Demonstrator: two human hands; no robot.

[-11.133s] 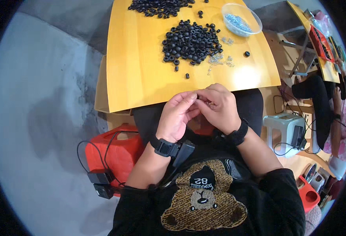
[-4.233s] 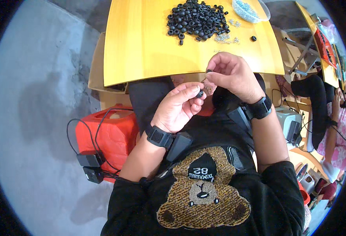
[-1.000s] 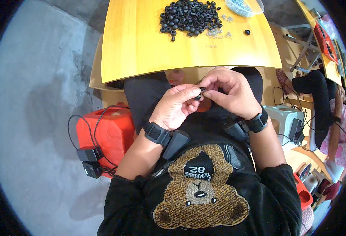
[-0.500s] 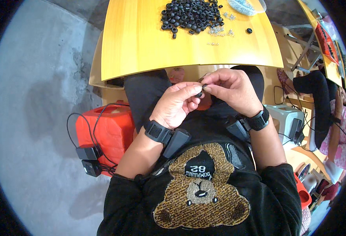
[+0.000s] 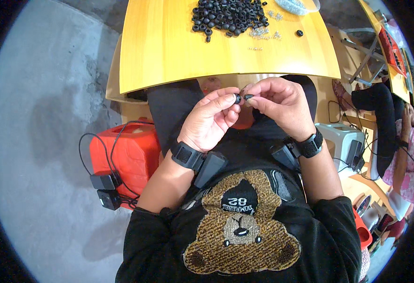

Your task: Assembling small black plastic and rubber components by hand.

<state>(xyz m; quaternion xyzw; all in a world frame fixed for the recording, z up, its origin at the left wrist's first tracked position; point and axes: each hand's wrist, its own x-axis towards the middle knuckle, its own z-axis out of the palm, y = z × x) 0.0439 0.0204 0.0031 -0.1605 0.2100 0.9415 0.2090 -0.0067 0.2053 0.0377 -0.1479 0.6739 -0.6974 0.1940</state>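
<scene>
Evidently, the left hand [image 5: 207, 118] is pinched nearly together, thumb and forefinger gripping a black cap [image 5: 238, 98]. Just beside it, the right hand [image 5: 282, 104] nips a small dark piece [image 5: 248, 97] between thumb and finger, near the cap; whether these 2 touch, I cannot tell. Beyond the 2 hands, on the table [image 5: 169, 59], lie a heap of black parts [image 5: 228, 18], tiny silver bits [image 5: 259, 33] and, beyond the right hand, 1 lone black part [image 5: 299, 33].
</scene>
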